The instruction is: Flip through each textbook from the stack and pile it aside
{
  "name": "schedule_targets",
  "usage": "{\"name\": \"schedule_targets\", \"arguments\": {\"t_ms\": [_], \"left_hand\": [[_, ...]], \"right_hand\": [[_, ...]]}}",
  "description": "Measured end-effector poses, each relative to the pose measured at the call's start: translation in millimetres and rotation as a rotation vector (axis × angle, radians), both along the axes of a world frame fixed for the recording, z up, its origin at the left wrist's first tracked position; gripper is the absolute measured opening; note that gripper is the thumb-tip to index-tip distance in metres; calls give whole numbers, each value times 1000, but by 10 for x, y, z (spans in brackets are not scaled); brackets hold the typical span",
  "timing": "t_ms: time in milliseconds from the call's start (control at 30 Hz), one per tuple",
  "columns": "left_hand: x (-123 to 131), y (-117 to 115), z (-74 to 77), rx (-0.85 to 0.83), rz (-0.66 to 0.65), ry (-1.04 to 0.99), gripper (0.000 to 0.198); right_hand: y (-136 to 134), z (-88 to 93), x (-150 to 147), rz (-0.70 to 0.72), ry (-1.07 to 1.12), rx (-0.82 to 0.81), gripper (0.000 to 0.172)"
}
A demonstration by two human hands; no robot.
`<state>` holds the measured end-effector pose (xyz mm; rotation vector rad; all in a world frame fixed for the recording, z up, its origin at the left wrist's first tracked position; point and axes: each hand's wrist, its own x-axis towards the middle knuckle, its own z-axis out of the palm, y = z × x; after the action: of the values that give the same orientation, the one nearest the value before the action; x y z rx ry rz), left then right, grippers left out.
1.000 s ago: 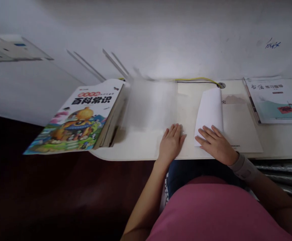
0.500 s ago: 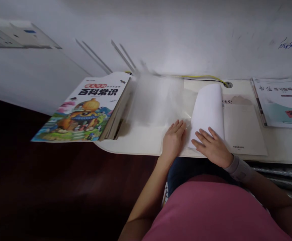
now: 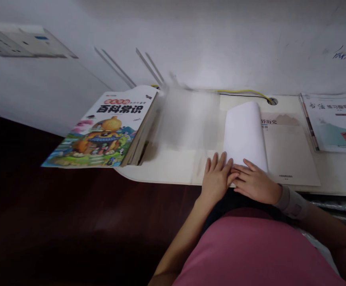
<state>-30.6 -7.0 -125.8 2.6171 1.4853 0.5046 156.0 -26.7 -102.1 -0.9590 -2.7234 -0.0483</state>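
Head view: at the left end of the bench (image 3: 161, 170), a book with a bright illustrated cover (image 3: 101, 131) tops a stack and juts past the edge. Right of it lies a translucent sheet (image 3: 187, 119), apart from both hands. The left hand (image 3: 217, 176) has closed the gap it had half a second ago; its thumb now meets the fingers of the right hand (image 3: 254, 182) at the near edge of a curled white leaf (image 3: 242, 131). That leaf has swung leftward, baring more of the title on the beige book (image 3: 292, 155) beneath it. Both hands now seem to be settling the same corner, rather than each working its own spot. A calligraphy booklet (image 3: 336, 123) lies farther right, untouched.

As for what is hard to make out, the translucent sheet is hazy and its edges melt into the bench. The hands hide the leaf's near edge, so I cannot tell whether either pinches it or merely presses with its fingers extended. The title's start is under the leaf, and the booklet's right side is cut off by the frame.
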Motion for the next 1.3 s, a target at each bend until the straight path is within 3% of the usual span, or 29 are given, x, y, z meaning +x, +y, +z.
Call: {"name": "schedule_targets", "arguments": {"t_ms": [100, 267, 400, 500, 667, 800, 933, 1067, 1167, 1300], "left_hand": [[6, -49, -11, -4, 2, 21, 48], [-5, -54, -56, 60, -18, -8, 45], [-18, -64, -77, 93, -29, -48, 41], [-26, -76, -82, 116, -29, -90, 36], [-30, -88, -99, 138, -52, -146, 30], [-13, -89, -136, 178, -51, -179, 26], [-3, -105, -152, 189, 7, -212, 22], [2, -144, -39, 169, 15, -214, 23], [105, -164, 123, 66, -102, -274, 35], [467, -131, 261, -151, -282, -270, 69]], "right_hand": [[234, 192, 159, 39, 12, -19, 29], [1157, 482, 273, -275, -116, 41, 39], [1910, 450, 239, -529, -150, -20, 54], [2158, 356, 234, -609, -230, -151, 53], [2109, 231, 240, -652, -277, -128, 41], [2074, 169, 200, -642, -238, -129, 41], [2105, 124, 183, -614, -72, -132, 46], [2044, 81, 417, -565, 157, -128, 58], [1847, 2, 722, -532, 297, -88, 67], [1470, -174, 984, -516, 362, -90, 68]]}}
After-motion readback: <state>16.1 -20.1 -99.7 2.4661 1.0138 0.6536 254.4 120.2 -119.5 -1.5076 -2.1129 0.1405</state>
